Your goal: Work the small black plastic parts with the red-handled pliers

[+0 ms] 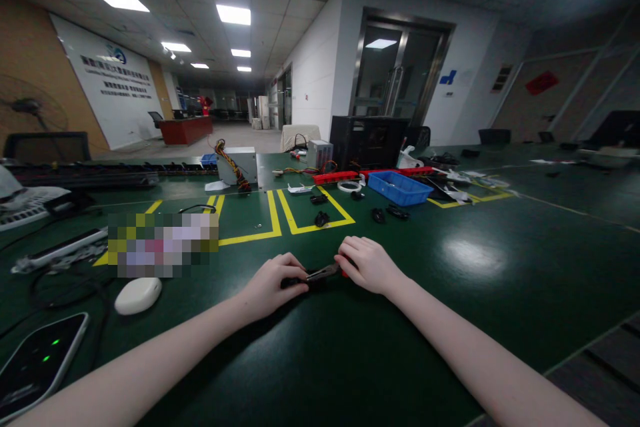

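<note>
My right hand [367, 263] is closed around a pair of pliers [324, 273], with a bit of red showing under its fingers. The metal jaws point left, and their tip meets the fingers of my left hand [273, 285]. That hand is closed, thumb and fingers pinching a small dark thing [289, 283] that is mostly hidden. Both hands are low over the green tabletop [320, 353]. Past them lie coiled black cables [321, 219], with another black bundle [378, 215] to the right.
A blue bin [400, 188] stands beyond my right hand, near a red strip [345, 177]. Further back are a power supply [239, 167] with coloured wires and a black case [367, 142]. At left lie a white rounded device [139, 295] and a device with green lights [43, 363].
</note>
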`<act>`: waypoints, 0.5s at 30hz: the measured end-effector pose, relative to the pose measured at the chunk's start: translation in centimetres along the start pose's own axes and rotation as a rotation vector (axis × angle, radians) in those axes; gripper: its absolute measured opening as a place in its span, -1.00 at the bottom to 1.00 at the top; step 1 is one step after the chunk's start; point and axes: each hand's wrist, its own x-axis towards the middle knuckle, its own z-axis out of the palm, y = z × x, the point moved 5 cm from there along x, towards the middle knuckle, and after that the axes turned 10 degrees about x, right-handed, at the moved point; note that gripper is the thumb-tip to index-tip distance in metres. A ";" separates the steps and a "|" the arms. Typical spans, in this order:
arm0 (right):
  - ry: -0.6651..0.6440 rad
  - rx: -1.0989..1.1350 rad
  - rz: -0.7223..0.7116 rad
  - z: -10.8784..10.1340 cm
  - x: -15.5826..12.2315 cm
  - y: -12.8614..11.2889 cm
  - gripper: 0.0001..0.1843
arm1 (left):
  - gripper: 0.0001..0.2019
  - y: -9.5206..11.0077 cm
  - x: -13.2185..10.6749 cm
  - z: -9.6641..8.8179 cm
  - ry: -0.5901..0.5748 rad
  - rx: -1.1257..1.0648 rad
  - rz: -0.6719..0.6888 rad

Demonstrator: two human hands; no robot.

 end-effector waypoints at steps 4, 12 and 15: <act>-0.014 0.000 0.010 0.2 0.0 0.0 -0.65 | -0.86 -0.1 0.0 0.1 -0.001 -0.005 0.003; -0.075 0.032 0.012 0.0 0.0 0.6 -0.65 | -0.82 -0.2 0.0 0.1 -0.004 -0.010 0.008; -0.076 0.035 0.013 -0.2 0.1 0.6 -0.65 | -0.82 0.0 0.0 0.0 -0.004 -0.015 0.015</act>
